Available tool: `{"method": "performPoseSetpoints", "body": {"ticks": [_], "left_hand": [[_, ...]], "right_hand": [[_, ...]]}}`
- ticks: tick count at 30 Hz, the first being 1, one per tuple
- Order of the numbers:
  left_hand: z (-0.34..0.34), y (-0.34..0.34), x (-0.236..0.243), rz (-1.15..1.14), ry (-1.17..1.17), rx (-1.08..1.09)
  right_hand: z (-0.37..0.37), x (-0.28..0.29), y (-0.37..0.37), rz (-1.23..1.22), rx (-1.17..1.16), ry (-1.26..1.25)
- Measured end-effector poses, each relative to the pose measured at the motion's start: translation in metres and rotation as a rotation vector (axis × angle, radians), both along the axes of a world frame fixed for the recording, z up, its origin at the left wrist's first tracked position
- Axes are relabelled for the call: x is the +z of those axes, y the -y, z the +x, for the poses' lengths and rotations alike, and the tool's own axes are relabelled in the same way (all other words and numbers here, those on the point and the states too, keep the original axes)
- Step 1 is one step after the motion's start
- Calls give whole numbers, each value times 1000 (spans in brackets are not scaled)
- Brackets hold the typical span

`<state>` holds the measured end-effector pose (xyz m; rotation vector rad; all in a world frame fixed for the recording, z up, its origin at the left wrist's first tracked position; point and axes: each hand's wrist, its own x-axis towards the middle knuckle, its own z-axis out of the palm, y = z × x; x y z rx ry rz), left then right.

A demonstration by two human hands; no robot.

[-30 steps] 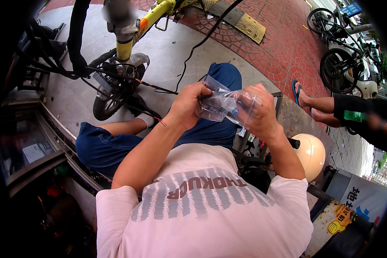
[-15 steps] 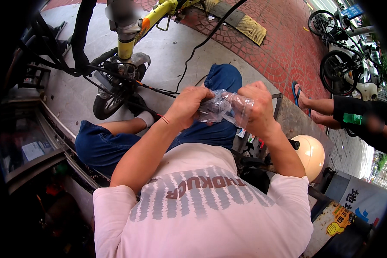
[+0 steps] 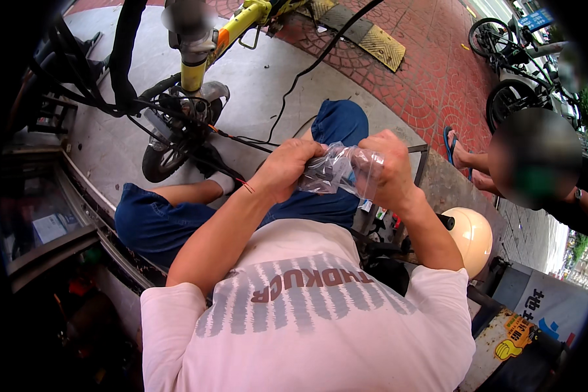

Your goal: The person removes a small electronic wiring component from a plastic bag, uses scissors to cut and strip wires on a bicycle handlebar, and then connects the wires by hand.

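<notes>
A clear, crinkled plastic bag (image 3: 333,171) is stretched between my hands above my lap. My left hand (image 3: 289,170) is closed on one end of it, thumb and fingers pinched together. At the other end my right hand (image 3: 391,168) grips the plastic in a fist. Something dark shows through the bag near my left fingers; I cannot tell whether it lies inside or behind the plastic. Ahead and to the left stands a yellow electric bike (image 3: 242,26), its small front wheel (image 3: 158,157) near my leg. Black cables (image 3: 242,138) run from the bike behind my hands.
A cream helmet (image 3: 472,238) sits right of my right forearm, near a metal frame (image 3: 422,160). A person in sandals (image 3: 449,145) is close at the right, with parked bikes (image 3: 503,98) beyond. A yellow-black ramp (image 3: 381,47) lies on red paving. A glass-fronted cabinet (image 3: 42,215) stands left.
Both hands have shifted slightly downward and keep hold of the bag, whose folds have changed. The person at the right has leaned into view.
</notes>
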<state>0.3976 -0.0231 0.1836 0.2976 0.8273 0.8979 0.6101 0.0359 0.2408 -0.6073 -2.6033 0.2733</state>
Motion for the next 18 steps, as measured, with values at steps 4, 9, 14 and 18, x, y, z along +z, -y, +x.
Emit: {"method": "performPoseSetpoints", "body": {"ticks": [4,9,14,18], "left_hand": [[0,2,-34,243,-172,-95],[9,3,-8,136,-106,-111],[19,3,-27,108,-71,12],[20,3,-30,87,-132,29]], "right_hand": [[2,-4,1,-17,-2,-20],[1,-9,2,-17,-15,1],[0,-13,6,-25,-2,-84],[1,-17,12,-32,-32,-93]]}}
